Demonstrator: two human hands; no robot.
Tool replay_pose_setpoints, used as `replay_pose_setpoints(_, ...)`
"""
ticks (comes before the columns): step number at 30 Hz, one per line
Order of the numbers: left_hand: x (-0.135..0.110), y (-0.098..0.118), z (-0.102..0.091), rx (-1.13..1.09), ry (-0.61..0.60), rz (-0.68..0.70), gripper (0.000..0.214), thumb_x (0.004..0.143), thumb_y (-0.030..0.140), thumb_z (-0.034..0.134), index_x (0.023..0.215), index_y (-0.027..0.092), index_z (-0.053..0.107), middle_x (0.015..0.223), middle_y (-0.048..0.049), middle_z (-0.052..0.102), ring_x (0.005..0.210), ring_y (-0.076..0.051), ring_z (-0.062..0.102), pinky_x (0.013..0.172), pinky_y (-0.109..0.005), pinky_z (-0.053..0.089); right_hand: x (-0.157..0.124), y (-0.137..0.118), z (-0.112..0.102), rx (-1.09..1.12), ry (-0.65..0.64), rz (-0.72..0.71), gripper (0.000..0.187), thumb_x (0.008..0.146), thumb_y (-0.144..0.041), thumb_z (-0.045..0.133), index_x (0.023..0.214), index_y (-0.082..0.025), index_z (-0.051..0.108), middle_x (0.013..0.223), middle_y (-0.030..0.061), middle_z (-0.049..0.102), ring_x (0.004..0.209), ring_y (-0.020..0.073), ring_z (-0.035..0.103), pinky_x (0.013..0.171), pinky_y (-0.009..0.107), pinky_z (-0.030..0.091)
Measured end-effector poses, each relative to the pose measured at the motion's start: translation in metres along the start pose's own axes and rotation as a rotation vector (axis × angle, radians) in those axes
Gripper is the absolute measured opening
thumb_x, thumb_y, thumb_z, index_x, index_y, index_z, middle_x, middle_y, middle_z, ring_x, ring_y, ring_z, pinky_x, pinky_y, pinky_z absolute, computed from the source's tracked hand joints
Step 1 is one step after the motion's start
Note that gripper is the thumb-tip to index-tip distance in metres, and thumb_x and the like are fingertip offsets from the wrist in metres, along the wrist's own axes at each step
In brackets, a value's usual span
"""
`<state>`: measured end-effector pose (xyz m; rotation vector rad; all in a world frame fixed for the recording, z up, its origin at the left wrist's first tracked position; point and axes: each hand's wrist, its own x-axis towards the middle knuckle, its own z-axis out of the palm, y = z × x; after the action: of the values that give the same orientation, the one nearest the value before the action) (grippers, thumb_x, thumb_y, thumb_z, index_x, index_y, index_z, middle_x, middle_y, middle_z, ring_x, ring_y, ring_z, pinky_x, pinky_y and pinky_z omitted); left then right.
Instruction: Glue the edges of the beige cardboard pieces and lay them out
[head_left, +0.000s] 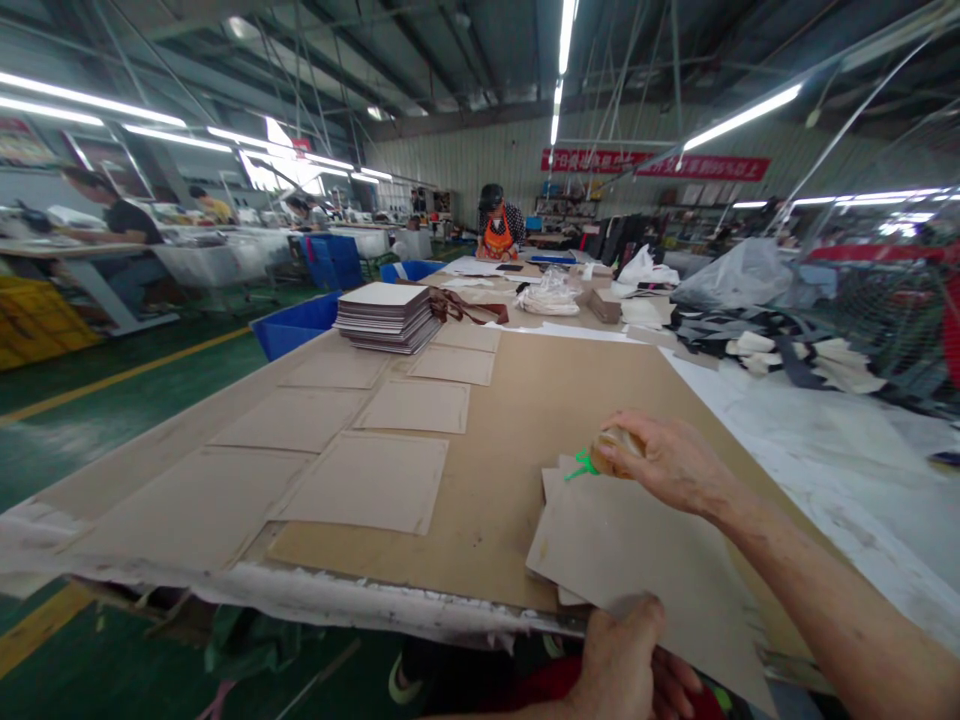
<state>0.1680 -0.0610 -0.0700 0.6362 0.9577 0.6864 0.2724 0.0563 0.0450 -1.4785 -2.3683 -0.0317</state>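
Observation:
My right hand (671, 462) is closed round a small amber squeeze bottle (609, 455) with a green nozzle. The bottle is tipped over, its nozzle pointing left near the far edge of a grey panel (637, 540). That panel lies on a loose pile at the table's near edge, with corners of other panels poking out beneath it. My left hand (622, 655) grips the panel's near edge, thumb on top and fingers underneath. Left of it, several flat grey panels (367, 480) lie in rows on the brown board (495, 500).
A tall stack of panels (386, 318) stands at the far left of the table, by a blue bin (296, 325). Dark and cream scraps (802, 350) and plastic bags (735, 275) lie on the right. A person in an orange apron (498, 235) is at the far end.

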Motion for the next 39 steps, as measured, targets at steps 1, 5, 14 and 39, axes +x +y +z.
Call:
replay_pose_setpoints(1, 0.000, 0.000, 0.000, 0.000, -0.002, 0.007, 0.054, 0.053, 0.066, 0.046, 0.065, 0.014, 0.056, 0.044, -0.0019, 0.052, 0.029, -0.008, 0.038, 0.033, -0.023, 0.024, 0.000, -0.001, -0.001, 0.003, -0.009, -0.014, 0.022, 0.092, -0.043, 0.048, 0.098, -0.025, 0.060, 0.097, 0.0001, 0.064, 0.079, 0.0212, 0.059, 0.066, 0.031, 0.039)
replay_pose_setpoints(5, -0.001, 0.000, -0.001, -0.003, -0.011, 0.026, 0.058, 0.054, 0.068, 0.047, 0.066, 0.013, 0.058, 0.044, -0.0017, 0.052, 0.030, -0.008, 0.038, 0.034, -0.024, 0.024, 0.003, -0.001, -0.001, -0.011, 0.012, -0.009, 0.024, 0.093, -0.042, 0.046, 0.099, -0.023, 0.060, 0.099, 0.0024, 0.063, 0.081, 0.0228, 0.059, 0.066, 0.032, 0.038)
replay_pose_setpoints(14, 0.006, -0.011, -0.006, -0.043, -0.042, 0.034, 0.059, 0.062, 0.067, 0.050, 0.075, 0.011, 0.060, 0.047, -0.0018, 0.055, 0.032, -0.008, 0.040, 0.035, -0.022, 0.023, 0.001, 0.007, -0.012, -0.018, -0.034, -0.014, 0.020, 0.093, -0.038, 0.046, 0.094, -0.024, 0.061, 0.094, -0.0005, 0.063, 0.080, 0.0206, 0.058, 0.067, 0.030, 0.037)
replay_pose_setpoints(39, -0.003, -0.005, -0.008, -0.031, 0.013, 0.016, 0.048, 0.071, 0.056, 0.055, 0.059, 0.010, 0.060, 0.053, -0.0045, 0.058, 0.038, -0.006, 0.042, 0.039, -0.019, 0.023, -0.097, 0.076, -0.065, 0.023, -0.093, 0.315, 0.021, 0.089, -0.039, 0.050, 0.091, -0.022, 0.062, 0.083, -0.0004, 0.065, 0.073, 0.0199, 0.058, 0.065, 0.029, 0.040)
